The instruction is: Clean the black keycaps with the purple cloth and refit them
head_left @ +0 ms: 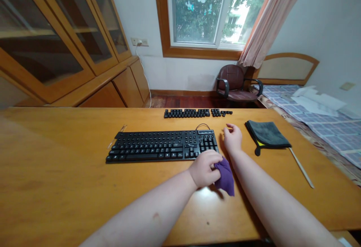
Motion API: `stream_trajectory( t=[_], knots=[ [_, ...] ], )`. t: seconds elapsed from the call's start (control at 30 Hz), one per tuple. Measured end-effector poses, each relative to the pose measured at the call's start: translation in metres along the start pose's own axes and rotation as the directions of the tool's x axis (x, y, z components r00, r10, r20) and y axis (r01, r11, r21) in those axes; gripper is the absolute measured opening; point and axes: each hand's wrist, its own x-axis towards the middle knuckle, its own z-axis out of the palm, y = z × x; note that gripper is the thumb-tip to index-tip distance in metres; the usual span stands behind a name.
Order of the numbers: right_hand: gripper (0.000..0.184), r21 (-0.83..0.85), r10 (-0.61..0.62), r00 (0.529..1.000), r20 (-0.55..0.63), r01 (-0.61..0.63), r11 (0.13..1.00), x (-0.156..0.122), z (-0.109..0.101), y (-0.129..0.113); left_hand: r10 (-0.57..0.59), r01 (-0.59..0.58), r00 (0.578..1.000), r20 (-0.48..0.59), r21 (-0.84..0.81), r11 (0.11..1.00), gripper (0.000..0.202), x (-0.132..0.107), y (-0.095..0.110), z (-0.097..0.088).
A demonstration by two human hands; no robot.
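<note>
One black keyboard (141, 149) lies mid-desk (56, 171), with two groups of loose keycaps (186, 113) beyond it near the far edge. The left hand (203, 168) closes its fingers (210, 160) on a purple cloth (226, 178) at the keyboard's front right corner. The right hand (232, 138), loosely curled and holding nothing, sits between the keyboard and a grey cloth (266, 134); one thin white stick (301, 168) lies further right.

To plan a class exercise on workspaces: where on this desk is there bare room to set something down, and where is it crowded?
Most room lies on the desk left of the keyboard; less lies right of the thin stick. The keyboard's right end is crowded: left hand, purple cloth, right hand, loose keys.
</note>
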Motion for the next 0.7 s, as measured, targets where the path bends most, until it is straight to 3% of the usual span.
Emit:
stream_trajectory(
  t=[0.1,0.17,0.27,0.4,0.53,0.7],
  knots=[
    [0.035,-0.108,0.010,0.998,-0.058,-0.016,0.994,0.032,0.001,-0.001,-0.126,0.094,0.975,-0.182,-0.179,0.979,0.026,0.001,0.003,-0.002],
    [0.035,-0.165,-0.004,0.998,-0.059,-0.006,0.986,0.051,0.005,-0.002,-0.267,0.168,0.935,-0.232,-0.372,0.913,0.024,0.002,0.003,-0.001],
    [0.037,-0.244,-0.033,0.999,-0.002,0.031,0.969,0.068,0.014,-0.004,-0.452,0.236,0.879,-0.150,-0.687,0.688,0.020,0.004,0.001,0.001],
    [0.041,-0.318,-0.073,0.991,0.108,0.104,0.942,0.076,0.025,-0.004,-0.510,0.291,0.860,0.030,-0.849,0.441,0.022,0.006,-0.004,0.006],
    [0.040,-0.379,-0.073,0.986,0.153,0.126,0.917,0.079,0.028,-0.004,-0.516,0.308,0.850,0.101,-0.892,0.332,0.023,0.007,-0.007,0.010],
    [0.036,-0.423,-0.055,0.984,0.172,0.124,0.898,0.080,0.027,-0.005,-0.573,0.246,0.819,0.036,-0.924,0.294,0.028,0.009,-0.004,0.010]
  ],
)
